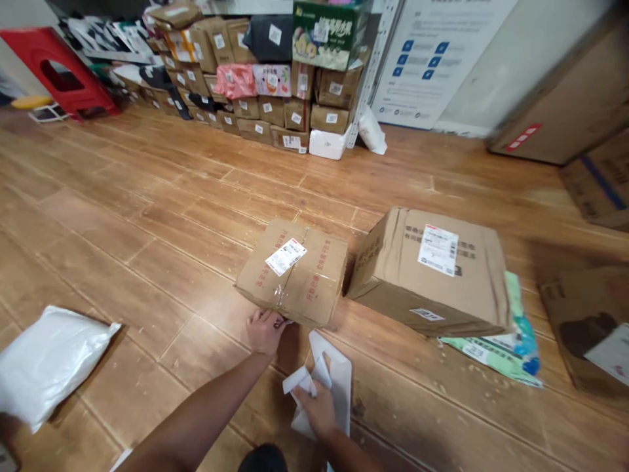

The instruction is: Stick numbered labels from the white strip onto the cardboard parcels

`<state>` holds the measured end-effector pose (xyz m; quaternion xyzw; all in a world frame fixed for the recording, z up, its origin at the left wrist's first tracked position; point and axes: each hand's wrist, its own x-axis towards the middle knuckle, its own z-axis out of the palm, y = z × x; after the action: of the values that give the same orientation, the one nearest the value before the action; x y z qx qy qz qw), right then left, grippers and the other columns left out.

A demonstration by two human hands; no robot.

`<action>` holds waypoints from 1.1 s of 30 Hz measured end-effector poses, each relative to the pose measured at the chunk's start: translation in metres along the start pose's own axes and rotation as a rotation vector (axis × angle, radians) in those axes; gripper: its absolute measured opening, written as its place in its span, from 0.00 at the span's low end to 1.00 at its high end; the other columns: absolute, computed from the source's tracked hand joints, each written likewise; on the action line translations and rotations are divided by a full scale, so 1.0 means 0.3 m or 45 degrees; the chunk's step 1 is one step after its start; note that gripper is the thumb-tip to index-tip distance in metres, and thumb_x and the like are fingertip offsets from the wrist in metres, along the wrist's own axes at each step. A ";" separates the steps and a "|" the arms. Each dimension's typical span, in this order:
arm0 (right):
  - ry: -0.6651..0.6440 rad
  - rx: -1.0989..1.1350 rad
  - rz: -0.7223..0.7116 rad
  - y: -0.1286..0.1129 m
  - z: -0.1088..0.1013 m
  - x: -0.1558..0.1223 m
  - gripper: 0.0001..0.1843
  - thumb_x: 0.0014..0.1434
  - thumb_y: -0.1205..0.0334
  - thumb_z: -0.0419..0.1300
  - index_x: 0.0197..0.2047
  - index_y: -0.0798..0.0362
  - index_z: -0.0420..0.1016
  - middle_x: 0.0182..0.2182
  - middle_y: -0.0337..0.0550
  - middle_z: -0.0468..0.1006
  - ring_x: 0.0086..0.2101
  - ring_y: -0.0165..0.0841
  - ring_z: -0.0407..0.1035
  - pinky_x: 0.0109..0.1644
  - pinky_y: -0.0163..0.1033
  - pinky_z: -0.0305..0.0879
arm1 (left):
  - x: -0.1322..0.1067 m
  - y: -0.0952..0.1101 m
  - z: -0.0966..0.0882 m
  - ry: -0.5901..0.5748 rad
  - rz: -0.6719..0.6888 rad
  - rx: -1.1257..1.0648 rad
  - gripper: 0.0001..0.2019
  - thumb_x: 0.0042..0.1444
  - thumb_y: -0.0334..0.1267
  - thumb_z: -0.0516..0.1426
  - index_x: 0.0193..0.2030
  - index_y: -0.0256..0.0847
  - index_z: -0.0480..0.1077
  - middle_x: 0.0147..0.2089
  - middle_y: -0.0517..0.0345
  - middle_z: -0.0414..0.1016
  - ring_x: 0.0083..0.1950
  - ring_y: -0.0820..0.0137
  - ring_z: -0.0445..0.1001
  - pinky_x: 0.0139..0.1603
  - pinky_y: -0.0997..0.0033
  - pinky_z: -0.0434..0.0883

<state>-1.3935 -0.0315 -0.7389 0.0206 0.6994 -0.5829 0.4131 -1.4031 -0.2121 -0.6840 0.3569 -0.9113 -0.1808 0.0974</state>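
A flat cardboard box [322,275] with red print and a white shipping label lies on the wooden floor ahead of me. My left hand [264,331] is at its near lower edge, fingers curled closed around something too small to make out. Lower in the view, my right hand [317,405] is closed on a folded white paper strip [297,380]. Beneath that hand is a white flat object with an opening [339,373], partly hidden, its kind unclear. A larger labelled cardboard box [442,282] stands just right of the flat one.
A white plastic mailer [54,360] lies at left. A green and blue bag [491,357] sticks out from under the larger box. More cartons [590,328] stand at right. Along the back, a shelf holds stacked parcels [260,108], with a red stool [59,75] to its left.
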 end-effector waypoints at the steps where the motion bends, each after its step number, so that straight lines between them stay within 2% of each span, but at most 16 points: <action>1: -0.006 0.021 -0.014 -0.009 0.001 0.007 0.19 0.35 0.45 0.66 0.23 0.54 0.76 0.19 0.43 0.76 0.23 0.38 0.68 0.31 0.42 0.64 | -0.004 0.004 0.007 0.040 -0.021 0.022 0.06 0.49 0.40 0.61 0.25 0.44 0.71 0.33 0.56 0.78 0.44 0.58 0.66 0.46 0.59 0.53; 5: -0.036 0.070 -0.059 -0.022 -0.005 0.033 0.20 0.36 0.46 0.66 0.27 0.55 0.77 0.24 0.46 0.80 0.27 0.42 0.71 0.35 0.45 0.66 | -0.017 0.003 0.025 0.116 -0.099 0.016 0.06 0.50 0.42 0.60 0.27 0.44 0.71 0.34 0.56 0.78 0.43 0.59 0.69 0.46 0.59 0.55; 12: 0.002 0.079 -0.043 0.005 -0.017 0.033 0.20 0.34 0.46 0.67 0.25 0.55 0.77 0.23 0.46 0.79 0.27 0.42 0.70 0.34 0.44 0.67 | -0.020 0.001 0.017 0.032 -0.118 -0.106 0.02 0.51 0.37 0.59 0.29 0.44 0.70 0.34 0.59 0.77 0.42 0.64 0.72 0.46 0.65 0.60; 15: -0.002 0.061 -0.037 0.007 -0.019 0.026 0.20 0.35 0.46 0.66 0.25 0.55 0.76 0.22 0.46 0.79 0.27 0.42 0.71 0.33 0.44 0.67 | -0.013 0.006 0.028 0.054 -0.291 -0.114 0.04 0.52 0.39 0.57 0.31 0.43 0.66 0.33 0.59 0.74 0.36 0.67 0.72 0.39 0.68 0.63; 18: -0.018 0.050 -0.034 -0.001 -0.022 0.022 0.20 0.36 0.46 0.66 0.26 0.55 0.77 0.24 0.47 0.79 0.28 0.42 0.72 0.35 0.43 0.68 | 0.006 -0.014 0.032 0.052 -0.459 -0.104 0.09 0.50 0.44 0.57 0.31 0.43 0.62 0.32 0.60 0.69 0.32 0.68 0.70 0.31 0.71 0.61; 23: -0.012 0.071 -0.035 -0.012 -0.029 0.024 0.21 0.35 0.45 0.66 0.26 0.55 0.77 0.24 0.46 0.80 0.28 0.41 0.72 0.35 0.43 0.67 | 0.039 -0.071 0.027 -0.195 -0.601 -0.152 0.13 0.49 0.46 0.57 0.21 0.44 0.60 0.18 0.66 0.63 0.25 0.69 0.67 0.26 0.72 0.58; 27: 0.001 0.099 -0.035 -0.012 -0.028 0.028 0.24 0.34 0.43 0.66 0.25 0.57 0.77 0.21 0.46 0.79 0.24 0.39 0.70 0.31 0.41 0.67 | 0.053 -0.043 0.062 -0.499 -0.656 -0.269 0.21 0.56 0.42 0.49 0.13 0.40 0.63 0.15 0.59 0.68 0.22 0.69 0.70 0.26 0.71 0.62; 28: 0.006 0.102 -0.038 -0.012 -0.026 0.029 0.24 0.33 0.43 0.66 0.25 0.56 0.77 0.21 0.47 0.79 0.24 0.39 0.70 0.30 0.41 0.67 | 0.058 -0.027 0.070 -0.567 -0.624 -0.305 0.20 0.56 0.40 0.50 0.13 0.39 0.65 0.16 0.59 0.71 0.22 0.69 0.71 0.27 0.71 0.64; 30: 0.013 0.095 -0.044 -0.014 -0.022 0.030 0.22 0.33 0.44 0.66 0.24 0.56 0.76 0.21 0.46 0.79 0.24 0.40 0.70 0.31 0.41 0.67 | 0.071 -0.003 0.076 -0.632 -0.548 -0.350 0.14 0.52 0.38 0.55 0.19 0.37 0.71 0.22 0.59 0.76 0.27 0.71 0.73 0.33 0.71 0.67; 32: 0.003 0.081 -0.046 -0.018 -0.019 0.028 0.21 0.34 0.45 0.65 0.24 0.55 0.76 0.22 0.46 0.79 0.25 0.41 0.70 0.32 0.42 0.67 | 0.088 -0.004 0.060 -0.617 -0.521 -0.349 0.08 0.48 0.39 0.59 0.27 0.35 0.75 0.29 0.58 0.79 0.35 0.68 0.75 0.38 0.70 0.68; 33: -0.004 0.078 -0.046 -0.020 -0.018 0.025 0.21 0.35 0.45 0.65 0.25 0.55 0.76 0.22 0.46 0.79 0.26 0.41 0.70 0.32 0.42 0.67 | 0.095 -0.017 0.043 -0.588 -0.542 -0.332 0.10 0.48 0.40 0.59 0.30 0.35 0.76 0.31 0.57 0.80 0.39 0.65 0.76 0.39 0.70 0.68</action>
<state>-1.4044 -0.0325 -0.7389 0.0198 0.6808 -0.6113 0.4029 -1.4247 -0.2319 -0.6966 0.4732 -0.7837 -0.3880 -0.1069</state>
